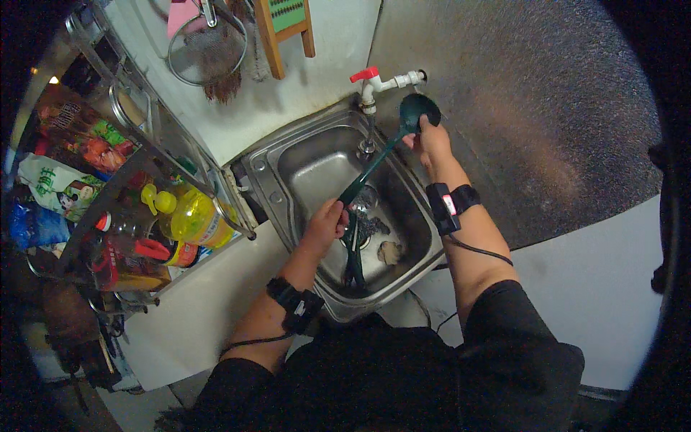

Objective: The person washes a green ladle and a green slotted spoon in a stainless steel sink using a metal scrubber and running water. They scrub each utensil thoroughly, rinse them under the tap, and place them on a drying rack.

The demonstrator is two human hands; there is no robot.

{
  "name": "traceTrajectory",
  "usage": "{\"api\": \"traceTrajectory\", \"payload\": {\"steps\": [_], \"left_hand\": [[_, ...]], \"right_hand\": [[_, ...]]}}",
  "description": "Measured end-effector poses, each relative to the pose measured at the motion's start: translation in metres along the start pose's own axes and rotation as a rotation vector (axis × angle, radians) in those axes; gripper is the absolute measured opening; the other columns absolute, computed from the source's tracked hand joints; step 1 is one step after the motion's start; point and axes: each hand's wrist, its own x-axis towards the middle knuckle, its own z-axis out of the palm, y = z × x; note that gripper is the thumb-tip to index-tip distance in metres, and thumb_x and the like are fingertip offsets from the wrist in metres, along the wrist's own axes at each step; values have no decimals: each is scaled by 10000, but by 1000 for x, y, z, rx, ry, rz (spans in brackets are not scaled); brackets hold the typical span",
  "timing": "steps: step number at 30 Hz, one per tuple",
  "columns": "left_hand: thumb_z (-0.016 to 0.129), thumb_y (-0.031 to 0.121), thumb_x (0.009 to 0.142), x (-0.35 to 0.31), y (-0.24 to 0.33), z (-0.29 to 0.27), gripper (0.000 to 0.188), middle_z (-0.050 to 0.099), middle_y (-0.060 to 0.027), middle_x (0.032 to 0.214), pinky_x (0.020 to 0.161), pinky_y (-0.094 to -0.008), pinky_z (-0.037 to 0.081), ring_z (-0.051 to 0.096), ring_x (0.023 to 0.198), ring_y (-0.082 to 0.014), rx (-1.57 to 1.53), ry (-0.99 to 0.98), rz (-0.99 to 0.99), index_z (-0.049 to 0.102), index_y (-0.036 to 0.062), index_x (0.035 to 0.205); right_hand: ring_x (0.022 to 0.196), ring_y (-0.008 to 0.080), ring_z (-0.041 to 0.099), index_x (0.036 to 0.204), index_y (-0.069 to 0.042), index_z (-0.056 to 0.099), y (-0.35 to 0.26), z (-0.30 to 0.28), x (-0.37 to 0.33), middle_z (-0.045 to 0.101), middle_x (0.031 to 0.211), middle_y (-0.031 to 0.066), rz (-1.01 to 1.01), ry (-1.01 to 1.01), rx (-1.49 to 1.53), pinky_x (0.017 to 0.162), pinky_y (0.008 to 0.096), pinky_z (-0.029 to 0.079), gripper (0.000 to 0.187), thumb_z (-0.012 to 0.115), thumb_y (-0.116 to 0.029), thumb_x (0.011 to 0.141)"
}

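A dark green ladle (pixel 379 160) slants across the sink (pixel 309 169), its round bowl up at the right by the tap. My left hand (pixel 322 229) is closed round the lower end of its handle. Up at the bowl, my right hand (pixel 433 144) grips the rim, thumb against the edge. Under the ladle, another dark green long-handled utensil (pixel 354 268) lies in the steel basin; its far end is partly hidden by my left hand. Beside it sit a dark scrubber-like clump (pixel 376 225) and a crumpled tan lump (pixel 390 253).
A white tap (pixel 368 88) with a red lever stands over the sink's back corner. At left, a metal rack (pixel 119 194) holds packets and bottles, among them a yellow bottle (pixel 198 216). A wire strainer (pixel 209 57) and a wooden-framed grater (pixel 273 36) hang on the wall.
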Motion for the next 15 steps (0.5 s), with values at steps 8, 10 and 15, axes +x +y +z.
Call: {"api": "traceTrajectory", "payload": {"steps": [8, 10, 15], "left_hand": [[456, 301, 869, -7, 41, -15, 261, 500, 5, 691, 461, -181, 356, 415, 549, -57, -37, 279, 95, 523, 85, 1000], [442, 290, 877, -11, 57, -18, 282, 501, 2, 695, 468, -180, 360, 418, 558, -55, -51, 259, 133, 520, 79, 1048], [418, 209, 885, -21, 93, -16, 291, 496, -11, 738, 554, -183, 378, 427, 617, -56, -44, 163, 255, 472, 39, 1114]], "right_hand": [[517, 225, 557, 1009, 12, 354, 44, -26, -5, 572, 751, 191, 257, -80, 82, 422, 297, 495, 295, 458, -227, 871], [509, 206, 552, 1015, 9, 365, 52, -31, -11, 575, 762, 184, 283, -93, 142, 424, 286, 494, 290, 458, -225, 871], [560, 135, 549, 950, 55, 447, 68, -37, -28, 579, 768, 141, 387, -108, 34, 443, 196, 485, 281, 478, -209, 863]]}}
